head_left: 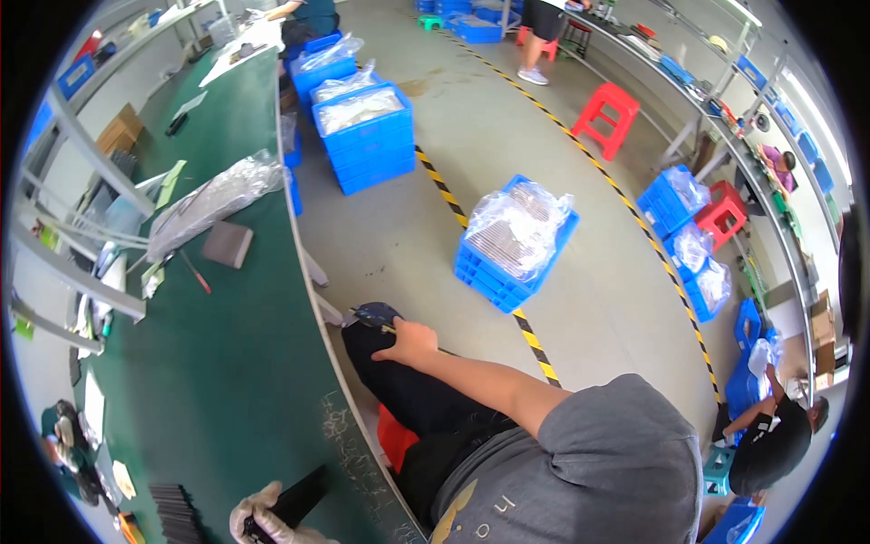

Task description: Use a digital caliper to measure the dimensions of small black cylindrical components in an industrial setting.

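Note:
At the lower left, my left hand (pixel 263 519) in a pale glove is closed around a black flat piece (pixel 297 497) above the green table. Part of that hand is cut off by the lower edge. My bare right hand (pixel 410 344) rests by my knee in dark trousers, its thumb stretched along the cloth. Its fingers curl beside a small dark blue item with a yellowish part (pixel 375 315), whose kind I cannot make out. Several black strips (pixel 175 512) lie side by side next to my left hand.
The green table (pixel 208 363) carries a plastic-wrapped bundle (pixel 217 201), a brown block (pixel 227 245) and a red-tipped tool (pixel 197 274). Blue crates (pixel 503 272) stand on the floor beyond my knee. A red stool (pixel 607 120) and a person in black (pixel 770 449) are to the right.

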Available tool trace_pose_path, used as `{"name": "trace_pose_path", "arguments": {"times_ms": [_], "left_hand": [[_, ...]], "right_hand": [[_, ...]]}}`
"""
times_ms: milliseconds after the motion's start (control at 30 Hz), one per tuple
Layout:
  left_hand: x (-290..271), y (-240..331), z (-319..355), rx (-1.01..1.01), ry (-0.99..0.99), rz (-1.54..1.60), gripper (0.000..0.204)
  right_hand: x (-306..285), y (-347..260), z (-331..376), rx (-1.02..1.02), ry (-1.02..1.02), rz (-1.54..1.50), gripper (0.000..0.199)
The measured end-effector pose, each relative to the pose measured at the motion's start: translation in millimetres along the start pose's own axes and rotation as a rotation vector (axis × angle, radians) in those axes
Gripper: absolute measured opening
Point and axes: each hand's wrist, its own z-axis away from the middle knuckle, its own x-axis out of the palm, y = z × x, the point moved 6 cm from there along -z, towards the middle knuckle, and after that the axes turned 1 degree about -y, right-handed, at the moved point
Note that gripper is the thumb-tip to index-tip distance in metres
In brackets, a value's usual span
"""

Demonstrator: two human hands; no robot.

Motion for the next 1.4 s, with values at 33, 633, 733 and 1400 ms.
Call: {"name": "trace_pose_path", "arguments": {"times_ms": [33, 633, 733, 1400], "left_hand": [[-5, -5, 0, -0.041, 0.001, -0.014, 0.019], [-4, -7, 3, -0.262, -0.057, 0.124, 0.013], [7, -7, 2, -0.224, -0.050, 0.144, 0.013], [-7, 6, 9, -0.173, 0.036, 0.066, 0.010]], "right_hand": [[-2, -2, -5, -0.019, 0.012, 0.018, 0.076], [-152, -2, 19, -0.601, 0.194, -0.207, 0.033], [-188, -80, 55, -0.966, 0.200, -0.019, 0.026], [-187, -199, 153, -1.559, 0.411, 0.312, 0.042]]}}
